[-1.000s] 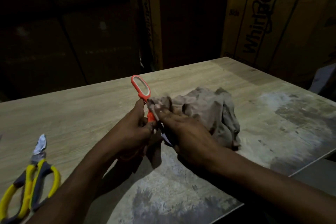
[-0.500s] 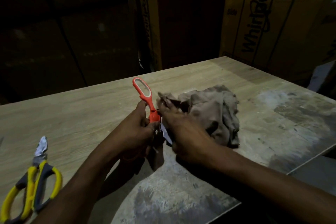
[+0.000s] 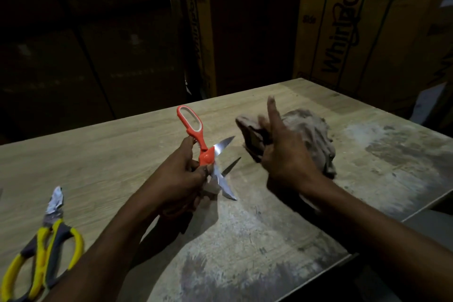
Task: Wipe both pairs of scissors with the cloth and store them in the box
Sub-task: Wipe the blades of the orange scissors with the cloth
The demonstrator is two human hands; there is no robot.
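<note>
Left hand [image 3: 181,176] holds the orange scissors [image 3: 203,154] upright, blades spread toward the right hand [image 3: 282,154], whose grip bunches the cloth [image 3: 311,135] just beside them.

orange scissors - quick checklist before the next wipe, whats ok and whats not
1. Left hand has a firm grip on the orange scissors: ok, fingers curl round them near the pivot.
2. Blades open for wiping: ok, both are spread apart and bare.
3. Cloth in the right hand: ok, it holds the cloth, index finger sticking up; blurred.
4. Cloth touching a blade: not ok, it is apart from them, to the right.
5. Yellow scissors out of the way: ok, lying on the table at the left edge.
6. Box ready for storing: cannot tell, no storage box in view.
</note>
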